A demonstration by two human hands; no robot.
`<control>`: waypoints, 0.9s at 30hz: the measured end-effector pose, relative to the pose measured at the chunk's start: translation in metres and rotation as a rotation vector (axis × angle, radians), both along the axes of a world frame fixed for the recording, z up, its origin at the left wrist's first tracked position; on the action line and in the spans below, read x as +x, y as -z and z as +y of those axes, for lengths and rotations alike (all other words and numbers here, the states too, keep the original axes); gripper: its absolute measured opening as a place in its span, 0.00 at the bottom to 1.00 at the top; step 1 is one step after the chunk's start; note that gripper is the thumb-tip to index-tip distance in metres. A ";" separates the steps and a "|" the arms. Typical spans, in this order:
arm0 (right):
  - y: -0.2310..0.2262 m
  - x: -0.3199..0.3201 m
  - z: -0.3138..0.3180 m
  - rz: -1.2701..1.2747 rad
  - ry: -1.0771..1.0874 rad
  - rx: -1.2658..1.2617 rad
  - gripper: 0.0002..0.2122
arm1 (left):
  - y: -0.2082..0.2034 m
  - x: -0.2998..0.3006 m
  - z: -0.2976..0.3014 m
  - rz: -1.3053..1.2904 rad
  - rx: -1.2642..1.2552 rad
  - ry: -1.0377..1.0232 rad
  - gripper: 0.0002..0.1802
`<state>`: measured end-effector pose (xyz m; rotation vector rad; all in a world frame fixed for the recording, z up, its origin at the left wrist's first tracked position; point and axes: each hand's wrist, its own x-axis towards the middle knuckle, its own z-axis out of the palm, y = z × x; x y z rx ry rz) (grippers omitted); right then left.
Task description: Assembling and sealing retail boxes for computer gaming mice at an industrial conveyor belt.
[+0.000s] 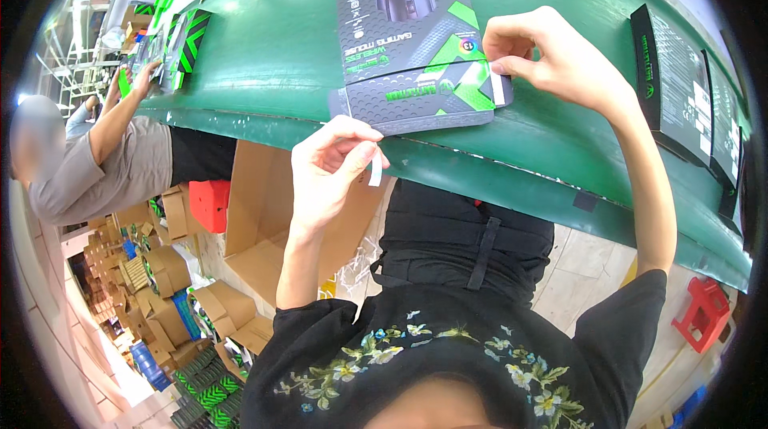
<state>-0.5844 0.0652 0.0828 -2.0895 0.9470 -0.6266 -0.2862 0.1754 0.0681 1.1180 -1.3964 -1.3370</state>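
Note:
A dark grey mouse box (408, 53) with green patterns and a picture of a computer mouse lies on the green table before me. Its open end flap points toward the table's front edge. My left hand (330, 173) is closed, pinching a short white strip (375, 168) between thumb and forefinger just off that edge. At the box's right front corner my right hand (544, 57) is closed, thumb and forefinger pinched at the upper end of another white strip (498, 90) lying along the side flap. The fingertips partly hide that end.
Several dark boxes (676, 85) stand at the table's right end. To the left, a co-worker (104, 145) handles green and black boxes (188, 41). An open carton (260, 197) stands below the table edge. A red stool (702, 314) is at lower right.

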 end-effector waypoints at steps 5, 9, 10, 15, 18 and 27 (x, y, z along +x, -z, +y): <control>0.001 0.000 -0.002 -0.031 -0.006 -0.009 0.05 | -0.002 0.000 -0.001 -0.011 0.006 -0.004 0.06; -0.001 -0.001 -0.001 -0.015 -0.008 0.004 0.05 | -0.004 -0.002 -0.001 -0.025 -0.005 -0.004 0.06; -0.001 -0.001 -0.001 -0.016 -0.011 0.002 0.05 | -0.006 -0.001 0.000 -0.014 -0.012 0.006 0.06; 0.000 -0.004 0.002 0.018 0.014 -0.016 0.04 | -0.003 -0.004 0.000 0.020 -0.008 0.023 0.06; 0.000 -0.005 0.004 0.077 0.020 -0.052 0.05 | -0.004 -0.005 0.002 0.005 -0.013 0.030 0.07; 0.007 -0.007 0.009 0.105 0.009 -0.169 0.06 | -0.006 -0.007 0.001 0.027 -0.029 -0.002 0.06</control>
